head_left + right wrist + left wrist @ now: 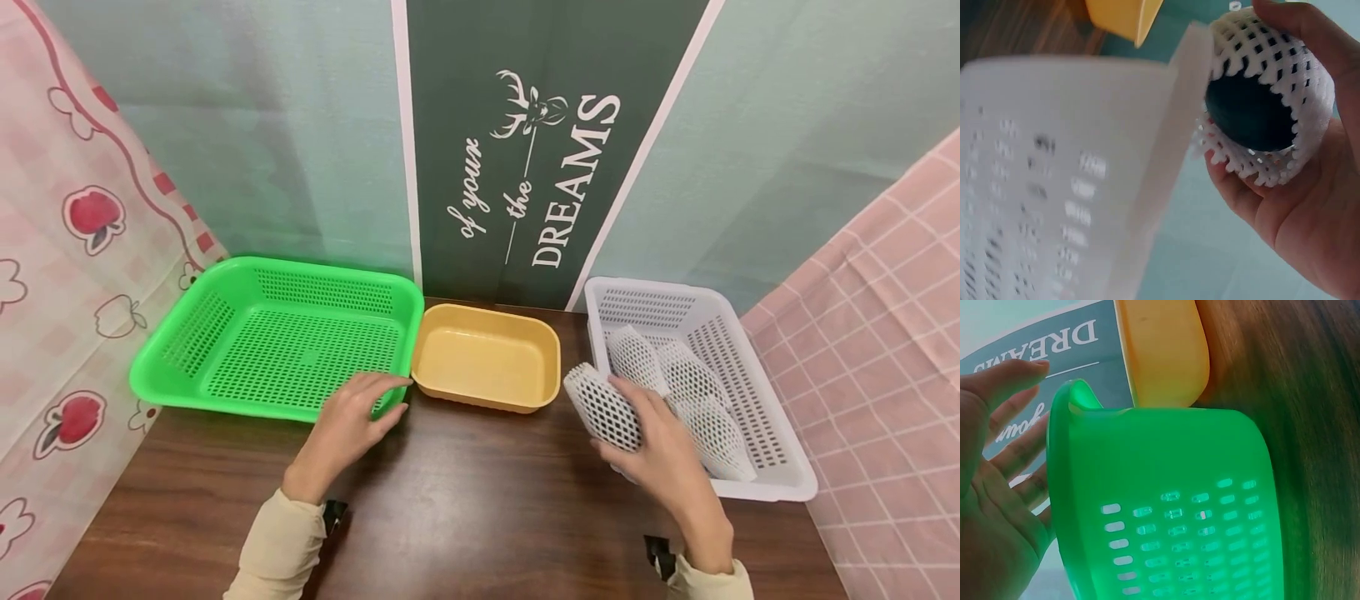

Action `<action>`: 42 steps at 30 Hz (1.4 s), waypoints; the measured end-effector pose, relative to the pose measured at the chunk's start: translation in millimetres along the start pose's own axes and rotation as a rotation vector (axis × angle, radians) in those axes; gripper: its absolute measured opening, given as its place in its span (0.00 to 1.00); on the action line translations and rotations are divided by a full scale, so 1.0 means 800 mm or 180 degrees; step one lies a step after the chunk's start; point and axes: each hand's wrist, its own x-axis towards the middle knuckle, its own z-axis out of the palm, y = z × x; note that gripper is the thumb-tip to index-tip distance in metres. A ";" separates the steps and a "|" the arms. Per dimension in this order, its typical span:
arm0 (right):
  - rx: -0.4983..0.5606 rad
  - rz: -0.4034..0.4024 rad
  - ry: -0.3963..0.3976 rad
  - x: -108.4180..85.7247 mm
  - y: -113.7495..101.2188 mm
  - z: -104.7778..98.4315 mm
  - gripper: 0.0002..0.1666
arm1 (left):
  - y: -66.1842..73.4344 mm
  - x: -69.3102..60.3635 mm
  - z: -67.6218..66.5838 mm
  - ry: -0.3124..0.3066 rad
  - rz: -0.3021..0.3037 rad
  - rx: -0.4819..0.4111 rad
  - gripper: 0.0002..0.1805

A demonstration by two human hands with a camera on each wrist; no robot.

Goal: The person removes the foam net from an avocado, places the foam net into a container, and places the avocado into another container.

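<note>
My right hand (663,446) grips a white foam fruit net (602,408) beside the left wall of the white basket (772,417). In the right wrist view a smooth dark rounded object (1250,112) shows through the net's open end; its kind I cannot tell. Several more foam nets (693,371) lie inside that basket, and what they contain is hard to make out. Over the near right corner of the green basket (247,408), my left hand (352,425) hovers with thumb and fingers apart and nothing between them.
A yellow tray (487,400) stands between the two baskets at the back of the brown wooden table (480,500). Behind them hangs a printed green cloth (487,275). Patterned pink cloths (900,375) close off both sides.
</note>
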 end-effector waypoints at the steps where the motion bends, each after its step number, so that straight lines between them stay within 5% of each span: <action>1: 0.0066 -0.0014 -0.0014 0.000 -0.002 0.003 0.53 | 0.001 0.000 0.000 -0.0014 0.0003 0.0000 0.19; 20: 0.0871 0.0182 -0.0621 -0.015 -0.045 0.063 0.51 | 0.029 0.001 0.002 -0.0200 0.0162 -0.0003 0.21; 33: 0.1239 -0.0088 -0.1081 -0.032 -0.065 0.109 0.48 | 0.048 -0.016 0.007 -0.0758 -0.0163 -0.0411 0.17; 42: 0.1171 -0.0157 -0.1352 -0.045 -0.076 0.131 0.45 | 0.049 -0.026 0.017 -0.0995 -0.0285 -0.0391 0.14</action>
